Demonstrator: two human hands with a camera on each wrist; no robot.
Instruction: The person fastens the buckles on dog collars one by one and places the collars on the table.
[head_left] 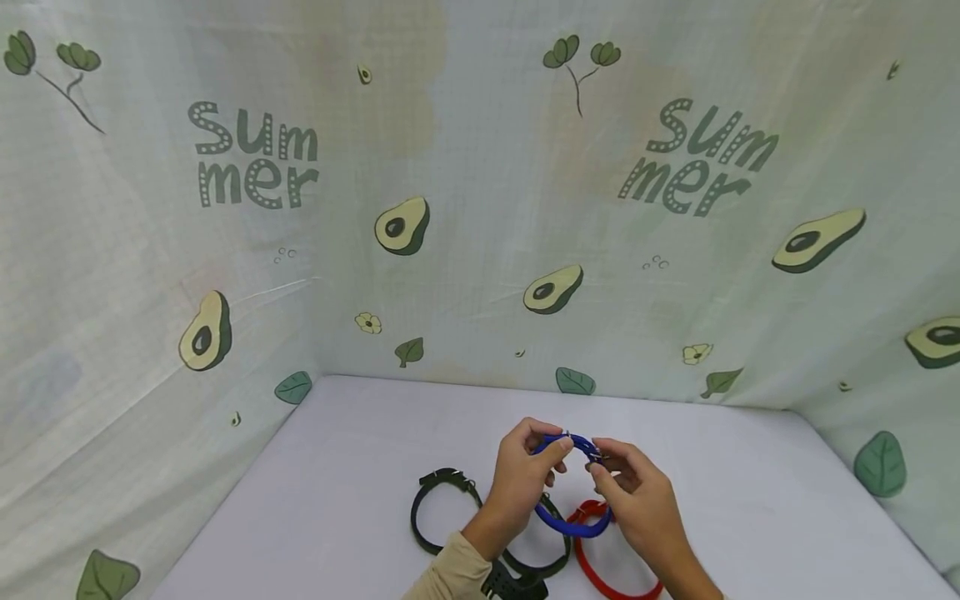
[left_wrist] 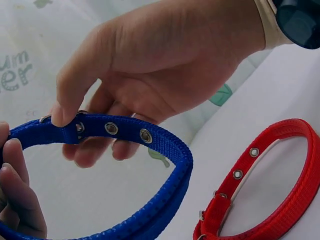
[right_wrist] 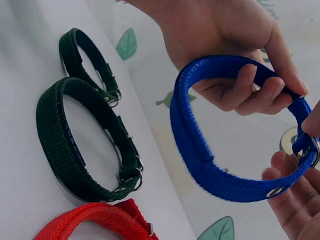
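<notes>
A blue webbing collar (head_left: pixel 573 527) with metal eyelets hangs as a closed loop between both hands, above the table. My left hand (head_left: pixel 517 475) pinches its upper left part between thumb and fingers. On the upper right side, my right hand (head_left: pixel 637 492) pinches the band near metal hardware. The left wrist view shows the right thumb (left_wrist: pixel 62 112) on the blue band (left_wrist: pixel 175 150) beside a row of eyelets. In the right wrist view, the loop (right_wrist: pixel 192 145) runs round the left hand's curled fingers (right_wrist: pixel 245 82); the buckle area is partly covered by fingertips.
Below the hands, a red collar (head_left: pixel 587 570) lies on the white table (head_left: pixel 360 442). Two dark green collars (right_wrist: pixel 50 140) lie to its left. A dark object (head_left: pixel 513 581) shows by the left wrist. Behind the table hangs a printed cloth (head_left: pixel 480 167).
</notes>
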